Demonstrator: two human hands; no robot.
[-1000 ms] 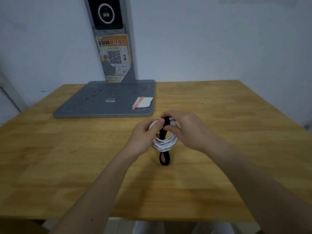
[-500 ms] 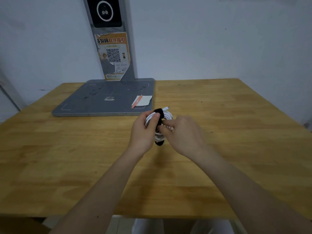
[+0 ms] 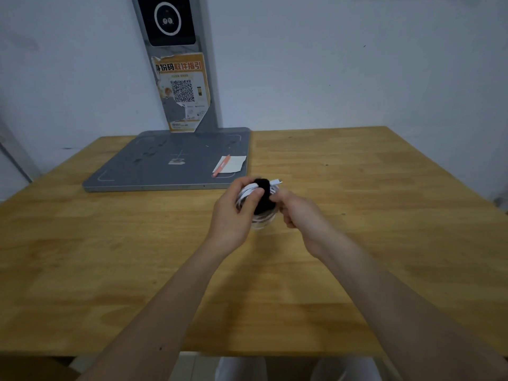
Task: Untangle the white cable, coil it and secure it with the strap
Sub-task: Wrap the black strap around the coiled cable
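Observation:
The white cable (image 3: pixel 261 221) is wound into a small coil and held above the middle of the wooden table (image 3: pixel 384 215). A black strap (image 3: pixel 263 198) wraps around the coil's upper part, blurred by motion. My left hand (image 3: pixel 236 213) grips the coil from the left, thumb pressed on the strap. My right hand (image 3: pixel 295 210) pinches the coil's right side, right beside the strap. One connector end (image 3: pixel 277 182) of the cable sticks out at the top right.
A grey flat base plate (image 3: pixel 154 171) with an upright post and an orange QR poster (image 3: pixel 182 92) stands at the back left. A white paper slip with an orange pen (image 3: pixel 229 165) lies on the plate's right corner. White wall behind the table.
The strap's loose loop that hung below the coil is gone; the strap now sits tight around the coil. Both hands lifted the coil slightly farther from me, and the right hand slid to its right side.

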